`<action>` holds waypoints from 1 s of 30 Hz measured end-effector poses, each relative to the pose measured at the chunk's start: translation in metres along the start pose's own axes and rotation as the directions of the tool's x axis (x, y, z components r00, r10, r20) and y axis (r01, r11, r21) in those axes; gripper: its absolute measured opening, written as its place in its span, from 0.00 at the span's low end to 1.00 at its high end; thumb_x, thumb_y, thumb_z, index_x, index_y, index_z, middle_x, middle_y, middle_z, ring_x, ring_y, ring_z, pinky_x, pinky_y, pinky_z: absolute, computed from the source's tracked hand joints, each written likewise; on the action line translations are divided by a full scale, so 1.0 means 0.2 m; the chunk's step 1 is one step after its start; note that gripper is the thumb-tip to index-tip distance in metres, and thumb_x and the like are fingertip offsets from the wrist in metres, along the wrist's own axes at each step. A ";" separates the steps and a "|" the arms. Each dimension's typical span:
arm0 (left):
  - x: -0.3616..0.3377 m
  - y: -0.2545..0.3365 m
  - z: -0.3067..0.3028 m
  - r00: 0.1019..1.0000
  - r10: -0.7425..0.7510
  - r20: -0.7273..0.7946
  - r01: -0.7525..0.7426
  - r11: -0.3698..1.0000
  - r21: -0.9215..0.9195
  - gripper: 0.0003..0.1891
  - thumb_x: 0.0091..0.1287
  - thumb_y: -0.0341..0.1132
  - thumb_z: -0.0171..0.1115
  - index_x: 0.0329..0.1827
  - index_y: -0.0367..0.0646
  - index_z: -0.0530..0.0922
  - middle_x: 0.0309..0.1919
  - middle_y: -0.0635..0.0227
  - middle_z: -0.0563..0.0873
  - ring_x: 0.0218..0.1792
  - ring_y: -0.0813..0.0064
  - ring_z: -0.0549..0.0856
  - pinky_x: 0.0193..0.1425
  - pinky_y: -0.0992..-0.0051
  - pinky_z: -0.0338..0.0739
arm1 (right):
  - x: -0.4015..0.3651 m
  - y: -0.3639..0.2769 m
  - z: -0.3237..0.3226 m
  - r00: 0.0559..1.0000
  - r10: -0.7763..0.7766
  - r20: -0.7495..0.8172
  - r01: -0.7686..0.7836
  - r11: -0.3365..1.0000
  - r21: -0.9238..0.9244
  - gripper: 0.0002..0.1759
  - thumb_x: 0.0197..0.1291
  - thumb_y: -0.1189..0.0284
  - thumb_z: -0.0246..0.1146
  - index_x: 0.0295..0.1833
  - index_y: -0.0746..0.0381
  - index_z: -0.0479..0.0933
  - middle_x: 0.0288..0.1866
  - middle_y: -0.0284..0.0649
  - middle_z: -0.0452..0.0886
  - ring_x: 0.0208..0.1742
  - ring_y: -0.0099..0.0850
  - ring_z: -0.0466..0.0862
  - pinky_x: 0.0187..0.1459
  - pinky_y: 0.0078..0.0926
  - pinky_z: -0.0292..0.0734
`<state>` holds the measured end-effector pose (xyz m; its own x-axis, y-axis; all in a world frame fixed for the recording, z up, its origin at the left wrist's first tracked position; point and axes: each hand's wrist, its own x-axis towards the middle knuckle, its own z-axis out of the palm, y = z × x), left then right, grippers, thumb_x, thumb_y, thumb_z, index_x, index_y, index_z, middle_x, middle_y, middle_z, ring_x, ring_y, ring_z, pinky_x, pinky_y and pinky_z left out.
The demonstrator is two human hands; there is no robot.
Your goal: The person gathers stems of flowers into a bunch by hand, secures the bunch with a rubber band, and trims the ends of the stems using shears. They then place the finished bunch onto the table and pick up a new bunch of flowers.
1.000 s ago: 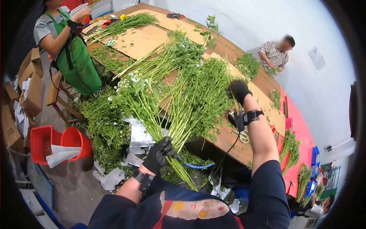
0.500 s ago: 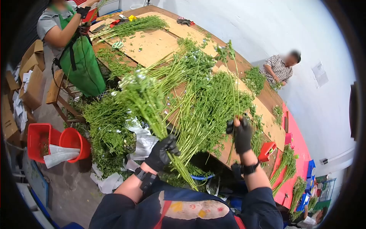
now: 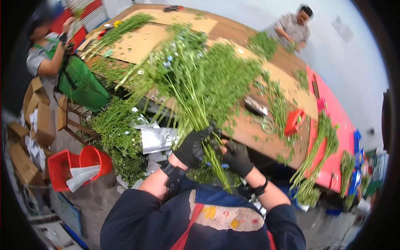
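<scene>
A bunch of long green stems with small pale blue flowers [image 3: 192, 98] rises in front of me, its flower heads over the table. My left hand [image 3: 195, 146], in a black glove, is wrapped round the lower stems. Close beside it on the right, my right hand [image 3: 236, 158], also gloved in black, has its fingers bent at the stems; what it pinches there is too small to make out. The cut stem ends hang below both hands. Behind the bunch, a heap of leafy stems [image 3: 229, 75] lies on the wooden table [image 3: 246, 139].
Red buckets [image 3: 96, 160] stand on the floor at left, near a leafy pile [image 3: 121, 129]. A person in a green apron [image 3: 79, 79] is at far left, another person [image 3: 291, 31] across the table. A red holder [image 3: 295, 121] and more stems [image 3: 318, 150] are at right.
My right hand has come down and left to the bunch beside my left hand. The bunch now stands more upright and farther right. The view has shifted.
</scene>
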<state>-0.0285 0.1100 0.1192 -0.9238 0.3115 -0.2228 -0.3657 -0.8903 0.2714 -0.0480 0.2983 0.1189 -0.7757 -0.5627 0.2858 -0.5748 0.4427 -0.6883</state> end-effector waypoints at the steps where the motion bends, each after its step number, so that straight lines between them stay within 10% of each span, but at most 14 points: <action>1: 0.02 -0.04 0.06 0.999 -0.041 -0.017 0.041 0.998 0.039 0.13 0.69 0.36 0.58 0.54 0.43 0.73 0.41 0.63 0.81 0.29 0.73 0.80 0.36 0.67 0.81 | -0.08 0.07 -0.03 0.965 0.220 0.140 -0.255 0.912 0.321 0.15 0.60 0.71 0.63 0.51 0.66 0.77 0.34 0.43 0.82 0.35 0.30 0.82 0.40 0.29 0.77; 5: 0.20 -0.27 0.04 0.998 -0.063 -0.015 0.064 0.993 0.099 0.08 0.69 0.37 0.59 0.46 0.44 0.75 0.36 0.68 0.79 0.27 0.78 0.79 0.32 0.69 0.78 | -0.24 0.14 -0.40 0.792 0.382 0.476 -0.610 0.511 0.606 0.20 0.62 0.64 0.63 0.55 0.67 0.77 0.42 0.35 0.82 0.42 0.20 0.78 0.47 0.23 0.75; 9: 0.32 -0.49 0.16 0.982 -0.093 0.166 0.087 0.995 0.046 0.06 0.68 0.35 0.59 0.44 0.49 0.77 0.38 0.70 0.80 0.27 0.78 0.78 0.34 0.67 0.76 | -0.51 0.14 -0.66 0.722 0.426 0.545 -0.688 0.523 0.503 0.19 0.58 0.66 0.66 0.51 0.67 0.78 0.37 0.32 0.83 0.36 0.19 0.77 0.41 0.21 0.74; 17: 0.34 -0.88 0.40 0.985 -0.158 0.074 0.144 0.976 0.162 0.05 0.68 0.36 0.58 0.43 0.50 0.79 0.42 0.67 0.82 0.30 0.74 0.80 0.36 0.66 0.79 | -0.98 0.18 -0.85 0.789 0.542 0.288 -0.614 0.684 0.394 0.16 0.56 0.62 0.67 0.40 0.65 0.81 0.30 0.36 0.82 0.33 0.22 0.77 0.37 0.27 0.73; 20: 0.36 -0.99 0.43 0.979 -0.178 0.103 0.156 0.969 0.193 0.06 0.68 0.38 0.60 0.43 0.47 0.79 0.40 0.69 0.81 0.30 0.75 0.79 0.35 0.68 0.77 | -1.11 0.27 -0.78 0.910 0.413 0.032 -0.410 0.885 0.223 0.15 0.57 0.62 0.66 0.40 0.64 0.81 0.33 0.40 0.83 0.34 0.27 0.78 0.39 0.30 0.74; 21: 0.37 -1.04 0.45 0.982 -0.187 0.034 0.179 0.969 0.169 0.07 0.68 0.39 0.60 0.43 0.48 0.78 0.40 0.69 0.81 0.30 0.76 0.79 0.35 0.70 0.77 | -1.14 0.26 -0.74 0.858 0.513 -0.015 -0.457 0.776 0.434 0.21 0.55 0.60 0.67 0.48 0.64 0.78 0.38 0.46 0.83 0.39 0.35 0.82 0.42 0.34 0.74; 24: 0.41 -1.16 0.48 0.976 -0.217 -0.020 0.218 0.964 0.154 0.07 0.68 0.39 0.59 0.44 0.48 0.78 0.39 0.69 0.81 0.30 0.77 0.78 0.34 0.71 0.77 | -1.14 0.20 -0.64 0.816 0.440 -0.375 -0.358 0.894 0.270 0.30 0.52 0.56 0.68 0.56 0.64 0.73 0.41 0.50 0.81 0.45 0.40 0.82 0.45 0.38 0.74; 28: 0.50 -1.22 0.45 0.933 -0.253 0.255 0.199 0.955 0.220 0.09 0.69 0.42 0.59 0.44 0.48 0.78 0.44 0.67 0.82 0.35 0.74 0.81 0.41 0.67 0.79 | -1.16 0.20 -0.71 0.817 0.520 -0.251 -0.485 0.854 0.189 0.30 0.47 0.59 0.70 0.53 0.64 0.72 0.41 0.54 0.80 0.46 0.50 0.81 0.46 0.42 0.74; 30: 0.50 -1.24 0.53 0.981 -0.095 0.171 -0.033 0.783 0.622 0.17 0.72 0.46 0.52 0.54 0.44 0.75 0.61 0.62 0.75 0.51 0.67 0.79 0.57 0.63 0.76 | -1.15 0.22 -0.78 0.816 0.537 -0.214 -0.531 0.843 0.088 0.26 0.47 0.64 0.69 0.51 0.65 0.73 0.40 0.54 0.80 0.44 0.51 0.81 0.44 0.40 0.76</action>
<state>-0.0421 0.3968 0.1297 -0.8907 0.4469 -0.0837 -0.3266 -0.5006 0.8017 0.0647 0.5551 0.1272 -0.9974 -0.0723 0.0065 -0.0494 0.6102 -0.7907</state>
